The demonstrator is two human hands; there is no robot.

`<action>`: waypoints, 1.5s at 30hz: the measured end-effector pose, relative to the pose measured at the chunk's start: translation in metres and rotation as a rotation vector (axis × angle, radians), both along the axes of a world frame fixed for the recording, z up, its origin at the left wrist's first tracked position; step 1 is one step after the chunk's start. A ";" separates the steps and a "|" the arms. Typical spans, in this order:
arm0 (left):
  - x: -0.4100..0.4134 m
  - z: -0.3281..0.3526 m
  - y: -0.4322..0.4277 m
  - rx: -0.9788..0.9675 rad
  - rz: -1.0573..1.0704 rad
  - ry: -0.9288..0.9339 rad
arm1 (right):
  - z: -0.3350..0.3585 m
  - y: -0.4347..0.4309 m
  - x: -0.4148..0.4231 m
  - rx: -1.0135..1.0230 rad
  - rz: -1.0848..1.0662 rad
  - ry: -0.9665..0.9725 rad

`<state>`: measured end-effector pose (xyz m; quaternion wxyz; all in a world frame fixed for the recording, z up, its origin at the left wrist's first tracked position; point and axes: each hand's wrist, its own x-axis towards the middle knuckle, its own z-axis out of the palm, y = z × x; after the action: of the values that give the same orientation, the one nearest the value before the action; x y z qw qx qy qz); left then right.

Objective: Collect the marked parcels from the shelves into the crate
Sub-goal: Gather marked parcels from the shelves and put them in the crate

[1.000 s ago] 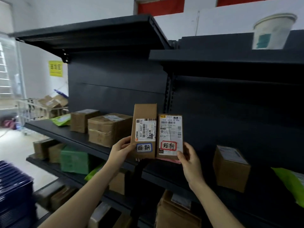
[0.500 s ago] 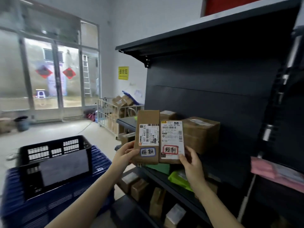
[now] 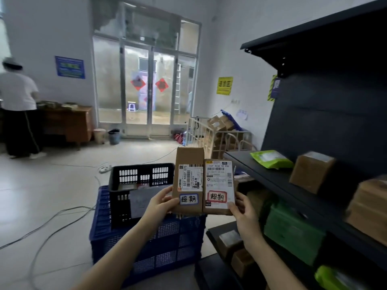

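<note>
My left hand (image 3: 160, 203) grips a tall brown parcel (image 3: 188, 162) with a blue-framed handwritten sticker. My right hand (image 3: 244, 212) grips a shorter brown parcel (image 3: 218, 185) with a red-framed sticker. I hold both upright, side by side and touching, above the right edge of a black crate (image 3: 125, 197). The black crate rests on a stack of blue crates (image 3: 159, 245) on the floor. The dark shelves (image 3: 272, 178) stand to the right, apart from my hands.
The shelves carry a green bag (image 3: 271, 159), brown boxes (image 3: 312, 171) and a green box (image 3: 293, 233). Cables (image 3: 52, 225) trail across the floor at left. A person (image 3: 17, 107) stands by a wooden desk (image 3: 67, 122) at far left. A wire cage of cartons (image 3: 217, 130) stands near the glass doors.
The view has swung left from the shelves toward the room. The two parcels stayed in my hands and now hang over the crates instead of in front of the shelf.
</note>
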<state>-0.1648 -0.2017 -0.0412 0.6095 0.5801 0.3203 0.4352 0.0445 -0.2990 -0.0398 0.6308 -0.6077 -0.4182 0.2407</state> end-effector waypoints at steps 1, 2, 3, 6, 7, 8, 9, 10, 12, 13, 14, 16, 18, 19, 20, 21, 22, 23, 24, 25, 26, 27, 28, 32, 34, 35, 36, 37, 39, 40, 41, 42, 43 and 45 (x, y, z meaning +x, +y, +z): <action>-0.003 -0.003 0.013 -0.009 0.015 0.001 | -0.002 0.017 -0.001 -0.006 0.023 -0.001; -0.006 -0.006 0.027 -0.018 0.030 0.002 | -0.005 0.035 0.000 -0.011 0.047 0.000; -0.008 -0.009 0.040 -0.022 0.043 0.008 | -0.007 0.053 0.000 -0.014 0.071 0.003; -0.010 -0.015 0.080 -0.037 0.078 0.028 | -0.014 0.103 0.005 -0.028 0.124 0.007; -0.009 -0.016 0.094 -0.043 0.086 0.037 | -0.016 0.120 0.008 -0.032 0.139 0.011; -0.009 -0.018 0.109 -0.049 0.092 0.047 | -0.018 0.136 0.011 -0.035 0.155 0.020; -0.007 -0.020 0.122 -0.056 0.099 0.056 | -0.020 0.153 0.013 -0.040 0.173 0.027; -0.006 -0.022 0.136 -0.062 0.111 0.060 | -0.022 0.169 0.016 -0.048 0.190 0.027; -0.004 -0.026 0.163 -0.080 0.145 0.059 | -0.021 0.201 0.020 -0.066 0.221 0.016; -0.004 -0.027 0.176 -0.089 0.158 0.060 | -0.021 0.217 0.020 -0.074 0.235 0.016; -0.005 -0.029 0.188 -0.099 0.165 0.064 | -0.021 0.232 0.020 -0.084 0.248 0.015; -0.006 -0.031 0.213 -0.120 0.178 0.062 | -0.023 0.259 0.018 -0.095 0.270 0.017; -0.007 -0.033 0.238 -0.137 0.191 0.055 | -0.026 0.286 0.017 -0.096 0.291 0.023; -0.007 -0.035 0.250 -0.148 0.195 0.057 | -0.027 0.299 0.017 -0.101 0.298 0.027; -0.007 -0.038 0.263 -0.158 0.195 0.059 | -0.030 0.313 0.017 -0.106 0.301 0.029; -0.008 -0.042 0.276 -0.169 0.192 0.063 | -0.034 0.327 0.017 -0.112 0.297 0.022; -0.008 -0.047 0.293 -0.179 0.187 0.070 | -0.038 0.344 0.017 -0.120 0.290 0.008; -0.008 -0.050 0.305 -0.187 0.183 0.077 | -0.042 0.356 0.017 -0.127 0.286 -0.003; -0.008 -0.054 0.317 -0.195 0.182 0.086 | -0.045 0.368 0.017 -0.135 0.285 -0.007; -0.008 -0.059 0.335 -0.206 0.180 0.095 | -0.050 0.385 0.017 -0.145 0.283 -0.011; -0.009 -0.065 0.353 -0.216 0.178 0.107 | -0.056 0.403 0.017 -0.156 0.280 -0.015; -0.011 -0.071 0.371 -0.230 0.176 0.115 | -0.062 0.422 0.015 -0.171 0.274 -0.016; -0.012 -0.077 0.389 -0.243 0.176 0.122 | -0.067 0.440 0.014 -0.192 0.269 -0.019; -0.018 -0.107 0.454 -0.335 0.144 0.162 | -0.093 0.506 0.007 -0.284 0.257 -0.019; -0.018 -0.121 0.483 -0.372 0.127 0.184 | -0.106 0.532 0.004 -0.317 0.238 -0.032; -0.017 -0.129 0.497 -0.387 0.125 0.197 | -0.113 0.544 0.003 -0.335 0.230 -0.037; -0.015 -0.137 0.510 -0.400 0.123 0.212 | -0.119 0.554 0.003 -0.358 0.222 -0.040; -0.013 -0.144 0.521 -0.409 0.122 0.230 | -0.126 0.563 0.004 -0.381 0.215 -0.045; -0.009 -0.159 0.540 -0.426 0.113 0.273 | -0.139 0.581 0.005 -0.427 0.207 -0.056; -0.007 -0.167 0.549 -0.439 0.108 0.295 | -0.145 0.590 0.006 -0.449 0.211 -0.057; -0.007 -0.176 0.558 -0.453 0.102 0.320 | -0.152 0.598 0.007 -0.473 0.218 -0.057; -0.006 -0.185 0.567 -0.465 0.092 0.347 | -0.160 0.606 0.008 -0.497 0.222 -0.056; -0.005 -0.195 0.576 -0.480 0.081 0.369 | -0.168 0.614 0.009 -0.523 0.221 -0.059; 0.000 -0.214 0.593 -0.527 0.079 0.391 | -0.182 0.629 0.010 -0.574 0.212 -0.078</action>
<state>-0.1647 0.3914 -0.2553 0.6482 0.4620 0.5550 0.2413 0.0550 0.3297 -0.2222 0.3882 -0.7229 -0.4180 0.3898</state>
